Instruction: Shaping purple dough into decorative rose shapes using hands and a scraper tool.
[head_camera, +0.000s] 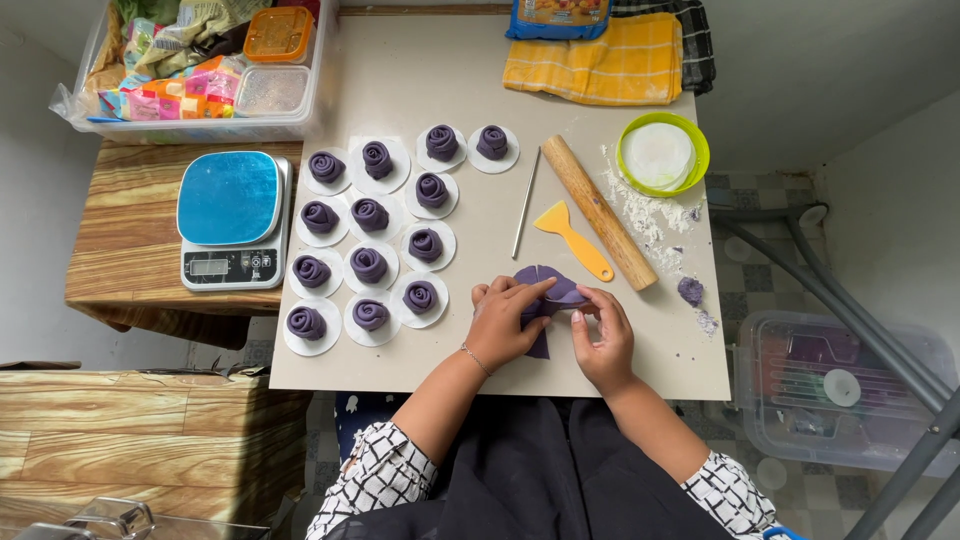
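My left hand (500, 320) and my right hand (602, 335) meet over flat purple dough discs (548, 282) lying overlapped on the white table (440, 365) near its front edge. Both hands pinch and fold the near part of the dough. To the left, several purple dough roses (369, 265) sit in rows, each on a round white paper. A small lump of purple dough (690, 290) lies to the right.
A wooden rolling pin (598, 211), yellow scraper (574, 240) and thin metal stick (525, 203) lie behind the hands. A green bowl of white papers (661, 154), a blue-topped scale (232, 218), a plastic bin (205, 70), yellow cloth (595, 62) and spilled flour (650, 215) surround them.
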